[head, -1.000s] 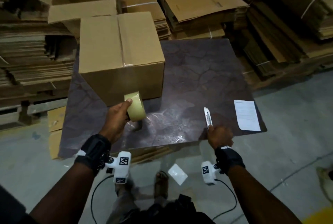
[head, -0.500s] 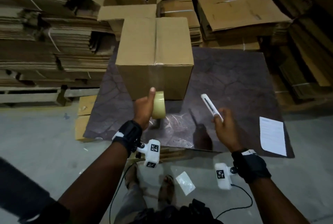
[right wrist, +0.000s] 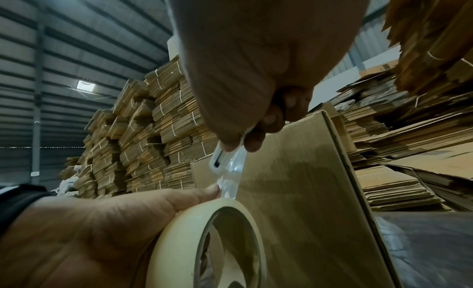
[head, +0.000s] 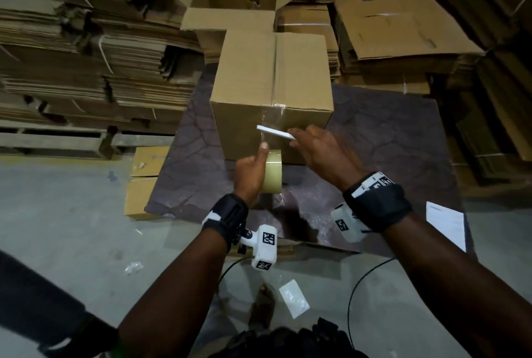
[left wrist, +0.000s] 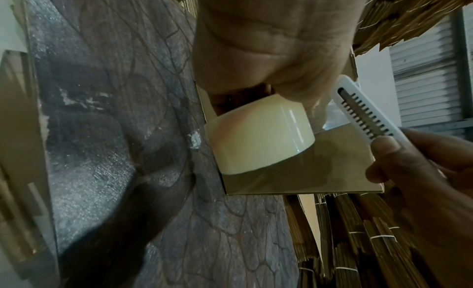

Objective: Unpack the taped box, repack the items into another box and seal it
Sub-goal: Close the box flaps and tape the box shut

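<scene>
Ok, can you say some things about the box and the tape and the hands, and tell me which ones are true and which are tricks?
1. The left hand holds the roll of tape. True.
2. The right hand is empty. False: it holds a white cutter.
3. The box on the board has its top flaps shut. True.
4. A strip of clear tape runs from the roll up onto the box. True.
5. The sheet of paper lies on top of the box. False: it lies at the board's right edge.
</scene>
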